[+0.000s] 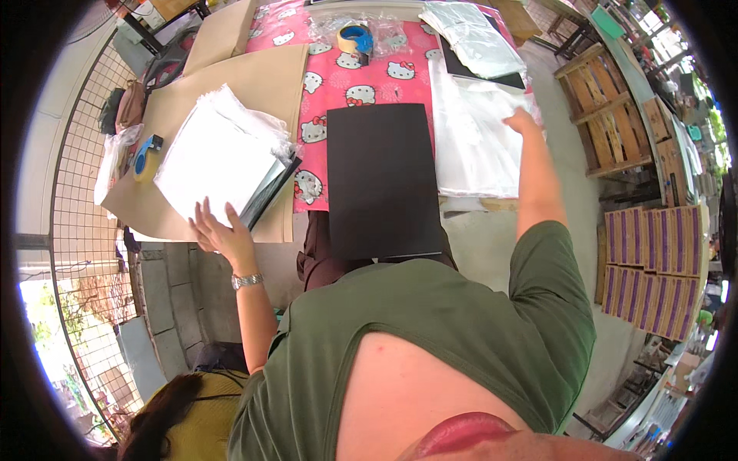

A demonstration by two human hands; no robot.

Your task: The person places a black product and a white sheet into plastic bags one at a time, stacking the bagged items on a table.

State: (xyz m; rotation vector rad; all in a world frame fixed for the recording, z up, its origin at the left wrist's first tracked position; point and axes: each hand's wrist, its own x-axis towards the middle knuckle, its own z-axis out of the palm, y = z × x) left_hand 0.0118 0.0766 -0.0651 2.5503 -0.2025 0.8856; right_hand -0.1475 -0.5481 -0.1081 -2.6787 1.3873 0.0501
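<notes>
So the left hand (219,230) is lying flat with fingers spread on the near edge of a thick stack of glossy white sheets in clear plastic sleeves (219,157), not pinching anything, just resting on top. That stack is a rectangle turned at an angle, its long axis running from the near left up toward the far right, and its right edge shows dark layered sheet edges. It sits on a big tan sheet of cardboard (254,84) that looks matte and smooth. The right hand (523,121) is stretched way out onto a pile of thin, crinkly clear plastic bags (477,138); fingers are pressing down on the top bag, but I can't tell if any of it is actually pinched. Between the two hands there's a flat matte black rectangular board (383,180), long axis pointing straight away from the person, near end hanging over the table edge. Underneath is a pink cartoon-cat print tablecloth (338,77). A roll of tan tape in a blue dispenser (356,38) sits at the far side.
</notes>
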